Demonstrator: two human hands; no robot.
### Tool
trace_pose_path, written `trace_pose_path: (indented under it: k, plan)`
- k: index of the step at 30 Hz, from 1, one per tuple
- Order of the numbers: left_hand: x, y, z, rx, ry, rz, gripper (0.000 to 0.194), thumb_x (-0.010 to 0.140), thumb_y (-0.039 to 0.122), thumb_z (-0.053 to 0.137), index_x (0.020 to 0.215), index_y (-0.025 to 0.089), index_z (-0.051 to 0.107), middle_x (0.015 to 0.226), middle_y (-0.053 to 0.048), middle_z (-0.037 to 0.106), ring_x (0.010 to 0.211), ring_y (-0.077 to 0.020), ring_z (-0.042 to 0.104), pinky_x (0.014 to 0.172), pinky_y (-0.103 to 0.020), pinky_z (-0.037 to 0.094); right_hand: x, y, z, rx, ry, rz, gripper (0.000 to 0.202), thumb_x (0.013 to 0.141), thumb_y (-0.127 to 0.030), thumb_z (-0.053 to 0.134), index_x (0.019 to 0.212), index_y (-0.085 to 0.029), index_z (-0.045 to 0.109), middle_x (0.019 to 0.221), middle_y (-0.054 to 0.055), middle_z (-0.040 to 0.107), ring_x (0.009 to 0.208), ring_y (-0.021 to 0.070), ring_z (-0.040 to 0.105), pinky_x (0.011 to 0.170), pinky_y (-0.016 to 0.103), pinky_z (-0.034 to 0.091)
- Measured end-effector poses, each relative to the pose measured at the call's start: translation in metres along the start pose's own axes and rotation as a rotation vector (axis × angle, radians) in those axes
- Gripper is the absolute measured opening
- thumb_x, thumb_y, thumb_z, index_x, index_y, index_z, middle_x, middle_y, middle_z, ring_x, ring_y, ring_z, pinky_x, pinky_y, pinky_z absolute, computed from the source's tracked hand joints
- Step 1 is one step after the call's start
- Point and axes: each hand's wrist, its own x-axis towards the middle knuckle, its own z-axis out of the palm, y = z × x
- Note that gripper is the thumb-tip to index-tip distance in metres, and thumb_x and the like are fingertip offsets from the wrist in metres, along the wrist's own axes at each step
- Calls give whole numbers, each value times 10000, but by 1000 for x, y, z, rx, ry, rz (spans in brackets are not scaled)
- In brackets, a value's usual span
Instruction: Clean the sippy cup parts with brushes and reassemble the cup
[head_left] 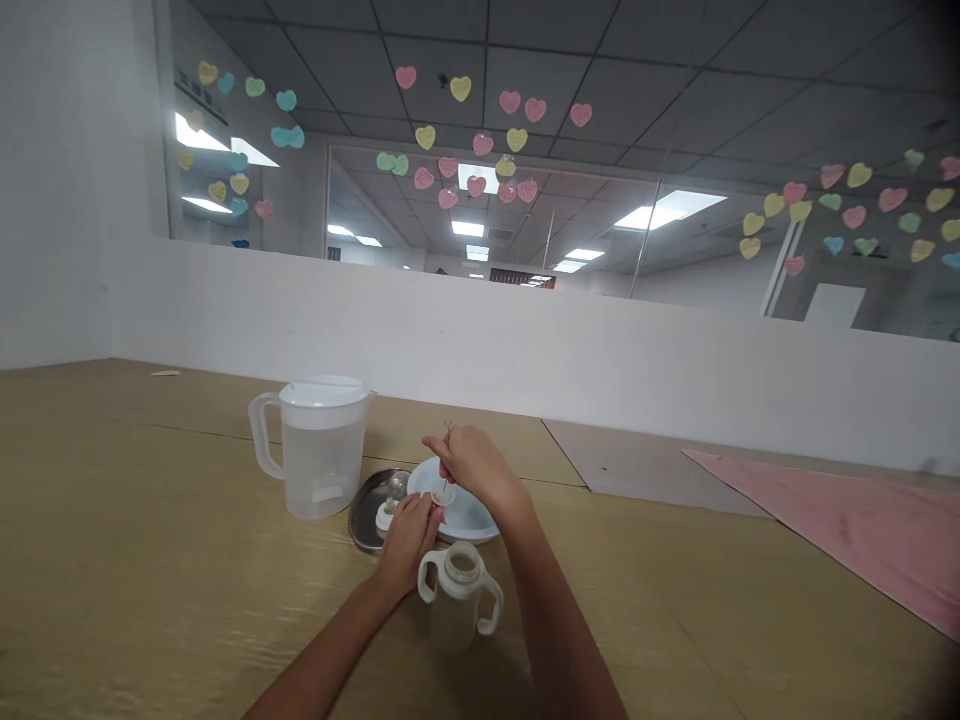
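Observation:
My left hand [410,537] is closed round a small clear-and-white piece [443,495], held over the near edge of a pale blue plate [474,520]. Above it, my right hand [469,462] pinches a thin wire tool [448,430] with a looped top; its lower end points down into the small piece. A clear bottle with two white handles [455,600] stands upright just in front of my hands, its mouth open. Left of the plate, a round metal tray [364,515] holds a white ring [385,516] and a clear dome-shaped part [400,484], partly hidden by my left hand.
A large translucent lidded jug [322,455] stands at the left behind the metal tray. A pink sheet [862,520] lies at the far right, beside a grey board [645,465]. Behind the brown table [187,520] rises a white wall with windows bearing heart-shaped notes.

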Motion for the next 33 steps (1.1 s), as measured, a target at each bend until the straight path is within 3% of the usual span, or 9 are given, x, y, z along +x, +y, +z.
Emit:
trace_pose_path:
  k: [4,9,15,20,26,30,33]
  plan:
    - [0,-3,3,20,7,0,288,907,302,283,774,201,517,823,-78,611,863,-243,539,848,-438,430,-2,-1,0,-9,-47,3,438,867,-390,454,497,-167,525,411,-8,486,458,105,463,546,241,331]
    - [1,-6,5,42,17,25,283,902,276,288,826,189,547,847,-90,627,871,-248,546,865,-455,433,-6,-6,-6,24,122,-80,545,900,-483,352,488,-161,505,475,-4,497,502,92,443,572,250,298]
    - [1,-9,6,14,5,50,310,902,287,319,749,195,573,805,-68,653,861,-229,565,931,-448,406,-11,-12,-9,66,73,-85,546,910,-482,312,491,-169,467,440,-25,435,459,83,385,539,248,270]
    - [-1,-5,1,-44,-16,67,312,931,306,296,918,213,594,938,-37,674,917,-197,575,998,-437,345,-17,-18,-13,-7,165,-122,531,919,-465,306,527,-167,504,497,-14,464,519,92,404,558,250,262]
    - [-1,-5,1,-93,-29,57,319,935,318,303,939,221,607,908,-31,679,899,-206,568,998,-462,310,-22,-14,-16,-32,-62,-101,426,889,-371,389,566,-147,552,477,-12,502,417,68,421,488,234,286]
    - [-1,-3,-1,-108,-16,58,329,928,321,298,940,221,611,900,-40,669,914,-212,556,978,-447,334,-20,-1,-13,41,-279,-5,252,832,-263,426,811,-127,637,503,-12,552,347,67,454,427,205,351]
    - [-3,-3,-3,-121,12,68,321,908,351,332,923,210,621,961,-65,653,960,-225,544,910,-420,396,-25,1,-20,120,-396,-7,265,784,-232,471,975,-146,633,574,-6,606,380,80,506,414,200,404]
